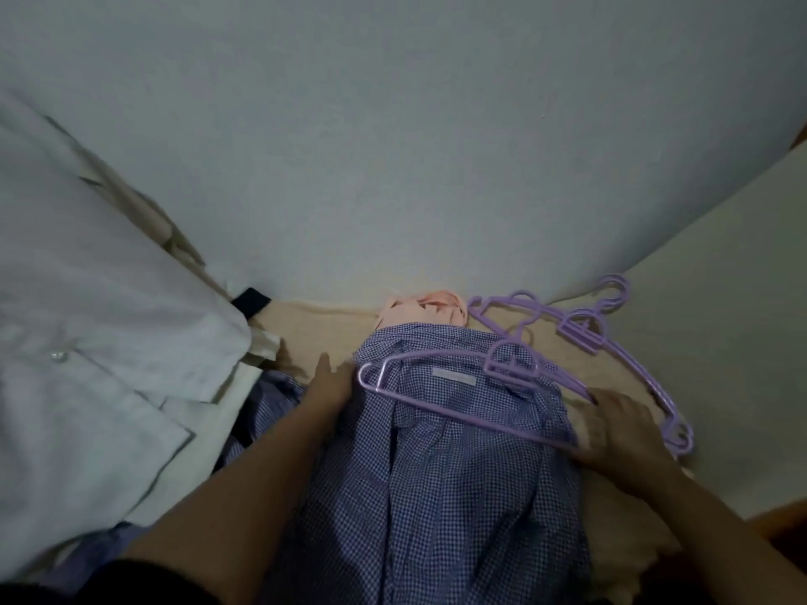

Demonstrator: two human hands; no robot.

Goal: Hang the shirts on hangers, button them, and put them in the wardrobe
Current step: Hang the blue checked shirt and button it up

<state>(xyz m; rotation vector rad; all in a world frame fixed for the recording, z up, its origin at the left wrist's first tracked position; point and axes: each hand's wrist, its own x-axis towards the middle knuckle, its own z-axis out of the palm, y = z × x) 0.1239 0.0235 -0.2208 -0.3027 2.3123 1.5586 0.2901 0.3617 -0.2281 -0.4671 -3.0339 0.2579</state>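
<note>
A blue checked shirt [454,451] lies spread on a beige bed cover, collar towards the wall. A purple hanger [436,399] lies across its collar area, its left end on top of the cloth. My left hand [332,382] rests at the shirt's left shoulder by the hanger's left end, fingers extended. My right hand [620,430] lies on the shirt's right shoulder over the hanger's right arm, with curled fingers; whether they grip the cloth or the hanger is unclear. A white shirt [100,342] lies at the left.
Several spare purple hangers [585,329] lie to the right of the shirt near a white surface [720,342]. A pink garment [423,312] is bunched against the pale blue wall [393,146]. The beige cover [319,334] shows between the shirts.
</note>
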